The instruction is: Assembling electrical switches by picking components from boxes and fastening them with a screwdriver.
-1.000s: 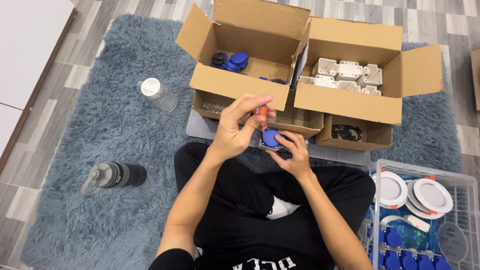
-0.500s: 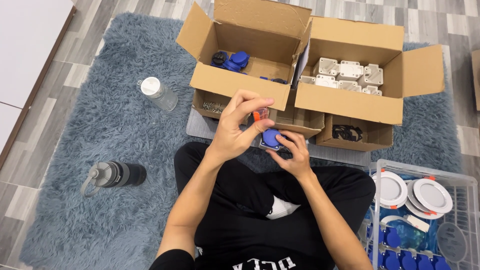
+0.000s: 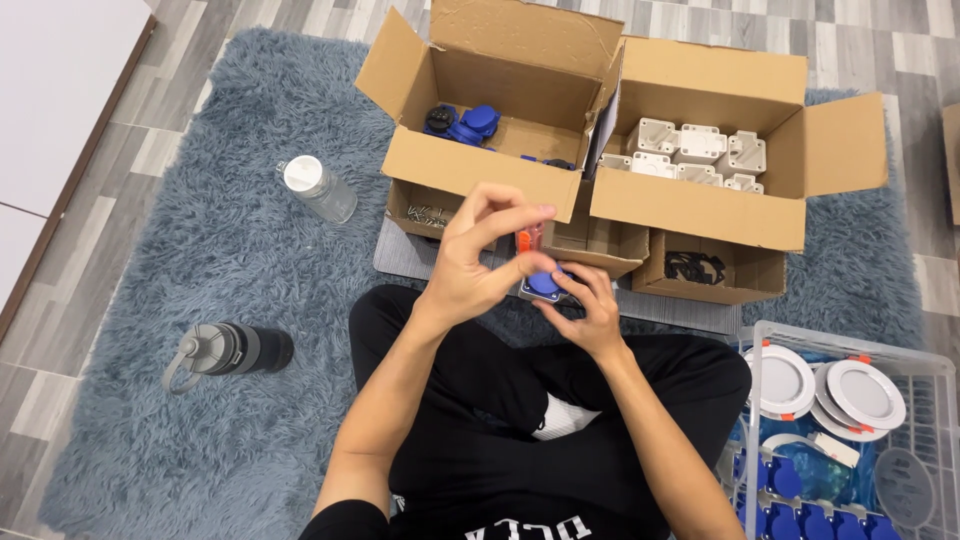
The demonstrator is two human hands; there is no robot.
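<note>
I sit cross-legged on a grey-blue shaggy rug (image 3: 250, 240). My right hand (image 3: 588, 312) grips a small blue socket part (image 3: 545, 283) from below. My left hand (image 3: 480, 258) is raised over it, with its fingers pinched around an orange-handled tool (image 3: 527, 240) that stands upright on the part. Just beyond my hands sits an open cardboard box (image 3: 470, 165) holding blue and black parts (image 3: 465, 122). Beside it an open box (image 3: 700, 210) holds several white plastic housings (image 3: 690, 152).
A clear bottle with a white cap (image 3: 318, 188) lies on the rug at left. A dark grey flask (image 3: 225, 350) lies nearer me. At right a wire basket (image 3: 850, 345) holds white round lamps (image 3: 865, 393) and blue parts. A small box (image 3: 710, 270) holds black rings.
My left hand has shifted its fingers around the orange tool over the blue part. My right hand has stayed on the part.
</note>
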